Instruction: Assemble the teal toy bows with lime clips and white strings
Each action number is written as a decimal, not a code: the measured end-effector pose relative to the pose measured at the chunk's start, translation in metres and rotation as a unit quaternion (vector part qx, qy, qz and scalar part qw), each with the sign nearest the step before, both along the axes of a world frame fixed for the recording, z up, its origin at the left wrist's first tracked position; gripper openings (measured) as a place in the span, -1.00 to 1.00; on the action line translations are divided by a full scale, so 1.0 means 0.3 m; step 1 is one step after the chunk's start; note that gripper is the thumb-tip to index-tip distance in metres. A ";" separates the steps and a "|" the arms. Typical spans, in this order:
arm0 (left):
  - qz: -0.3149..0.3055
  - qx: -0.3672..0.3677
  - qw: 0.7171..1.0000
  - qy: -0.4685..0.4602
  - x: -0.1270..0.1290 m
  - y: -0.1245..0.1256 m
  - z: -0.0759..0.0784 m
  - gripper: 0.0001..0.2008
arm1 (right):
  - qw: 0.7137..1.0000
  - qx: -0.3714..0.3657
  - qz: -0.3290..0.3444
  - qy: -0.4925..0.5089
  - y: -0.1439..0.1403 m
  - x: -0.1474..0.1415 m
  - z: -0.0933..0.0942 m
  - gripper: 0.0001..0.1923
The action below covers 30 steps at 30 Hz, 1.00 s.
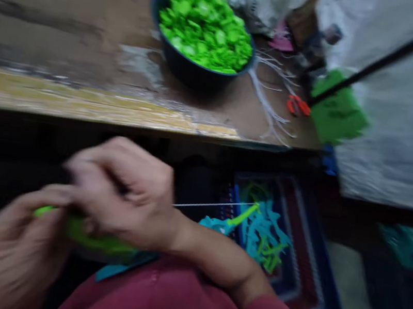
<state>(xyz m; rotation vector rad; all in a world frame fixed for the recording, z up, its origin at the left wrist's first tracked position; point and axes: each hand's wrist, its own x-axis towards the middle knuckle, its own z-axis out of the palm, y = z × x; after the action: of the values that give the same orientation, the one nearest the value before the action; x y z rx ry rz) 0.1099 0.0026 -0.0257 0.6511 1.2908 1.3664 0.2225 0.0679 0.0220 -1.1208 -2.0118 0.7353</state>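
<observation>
My left hand (19, 245) is closed, with its thumb and fingers pinching a lime-green piece (44, 211). Against its fingertips, my right hand (129, 194) is curled closed, and whatever it grips is hidden and blurred. A larger lime-green band (102, 242), partly covered by my hands, shows below them over my lap, with a teal strip (113, 271) beside it. From behind my right hand a thin white string (214, 205) runs taut rightward to a lime-green strip (244, 214).
On the wooden table (71, 39) stands a dark bowl (195, 74) heaped with bright green flat pieces (209, 35). White strings (266, 96) and orange-handled scissors (298, 106) lie right of it. Below, a blue tray (324, 303) holds teal and lime-green strips (265, 231). A dark rod (398, 54) slants at upper right.
</observation>
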 end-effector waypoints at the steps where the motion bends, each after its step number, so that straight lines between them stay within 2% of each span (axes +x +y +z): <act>1: 0.025 0.015 1.000 0.011 -0.016 -0.014 0.000 -0.94 | 0.996 0.008 0.016 0.092 0.003 0.013 -0.012 -0.80; 2: 0.039 0.034 0.999 0.014 -0.027 -0.022 -0.004 -0.91 | 0.986 0.016 0.036 0.162 0.003 0.023 -0.028 -0.78; 4: 0.032 0.070 0.997 0.001 -0.044 -0.019 -0.026 -0.87 | 0.973 0.019 0.084 0.216 -0.002 0.035 -0.069 -0.80; 8: 0.032 0.077 0.996 0.021 -0.076 -0.016 -0.080 -0.93 | 0.972 0.026 0.157 0.173 -0.034 0.031 -0.123 -0.89; 12: 0.015 0.082 0.997 0.008 -0.091 -0.044 -0.083 -0.95 | 0.976 0.012 0.162 0.145 -0.054 0.010 -0.132 -0.90; 17: -0.011 0.079 0.994 -0.077 -0.096 -0.056 -0.053 -0.96 | 0.958 -0.138 0.161 0.192 -0.027 -0.006 -0.136 -0.90; 21: -0.034 0.067 0.986 -0.149 -0.106 -0.050 -0.047 -0.90 | 0.912 -0.290 0.195 0.215 -0.009 -0.006 -0.136 -0.85; 23: -0.050 0.063 0.982 -0.172 -0.115 -0.050 -0.055 -0.89 | 0.896 -0.334 0.190 0.220 -0.014 -0.009 -0.138 -0.86; 24: -0.058 0.063 0.980 -0.179 -0.119 -0.051 -0.060 -0.89 | 0.896 -0.338 0.183 0.222 -0.018 -0.011 -0.140 -0.87; 26: -0.065 0.062 0.979 -0.180 -0.125 -0.053 -0.068 -0.90 | 0.915 -0.304 0.163 0.212 -0.030 -0.017 -0.145 -0.88; 30: -0.033 0.046 0.986 -0.155 -0.118 -0.055 -0.071 -0.94 | 0.970 -0.149 0.150 0.122 -0.048 -0.022 -0.155 -0.85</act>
<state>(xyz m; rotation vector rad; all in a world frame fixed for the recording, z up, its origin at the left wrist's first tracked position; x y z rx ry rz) 0.0744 -0.0138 -0.0470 0.5140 0.9541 1.4168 0.2159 0.0535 -0.0246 -0.8422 -1.9183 1.3019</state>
